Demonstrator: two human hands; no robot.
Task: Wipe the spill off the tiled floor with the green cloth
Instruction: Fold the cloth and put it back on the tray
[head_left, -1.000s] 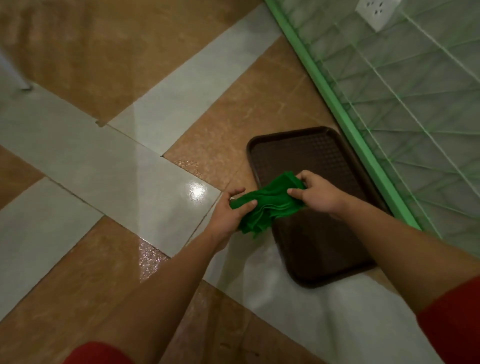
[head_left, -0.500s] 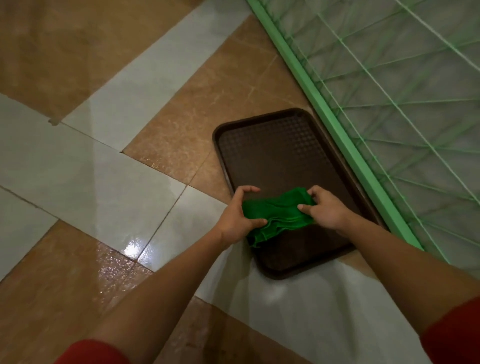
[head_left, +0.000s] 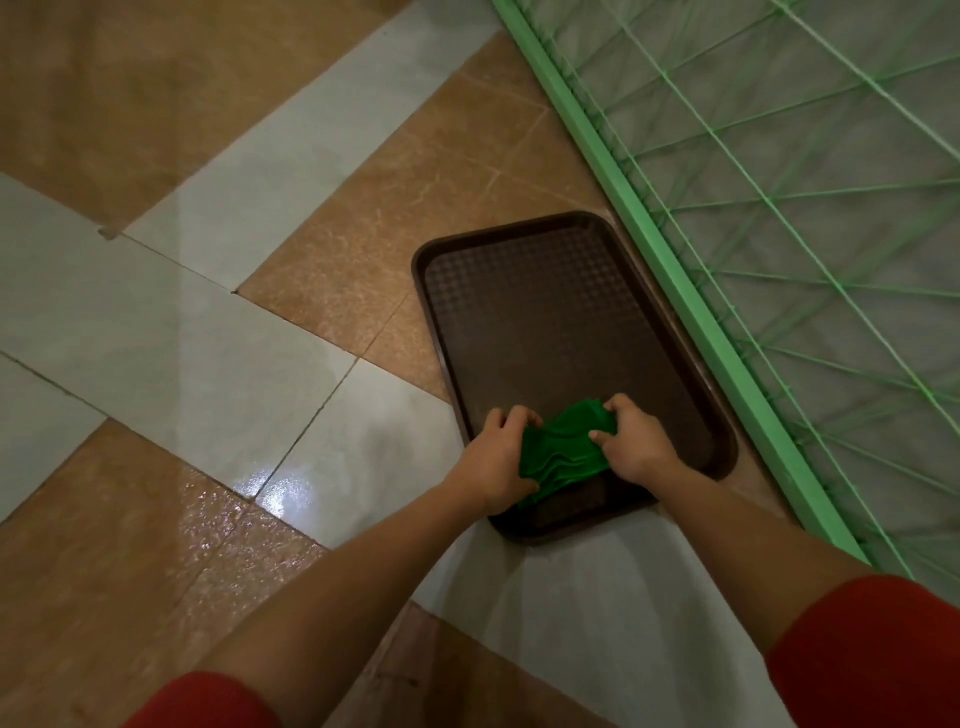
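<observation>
While the green cloth (head_left: 563, 452) sits bunched between both hands over the near end of the brown tray (head_left: 545, 312), I read this as the gathering step: shaping the cloth into a usable pad before it goes to the floor. My left hand (head_left: 496, 460) grips the cloth's left side, its fingers (head_left: 519, 415) curled over the top edge. My right hand (head_left: 634, 444) pinches the right side, its fingers (head_left: 615, 405) bent round the folds. The cloth lies in several layers, and I cannot tell whether its underside touches the tray or hangs just above it.

On the tiled floor (head_left: 156, 332), a glistening, speckled wet patch (head_left: 218, 530) shows on the brown tile left of the tray, beside a bright glare at the tile joint. I judge that to be the spill, though its full edge is hard to make out.

To do this well, I would stack the folds into 1 flat pad, so a broad face meets the tile and not a loose wad that smears. Then 1 hand can carry it left, clear of the tray rim. I would start at the patch's outer edge and draw inward with slow, firm strokes, since the glazed tile looks slick and liquid would likely spread. The green mesh frame (head_left: 675, 270) stands just beside the tray's right side, out of that path.
</observation>
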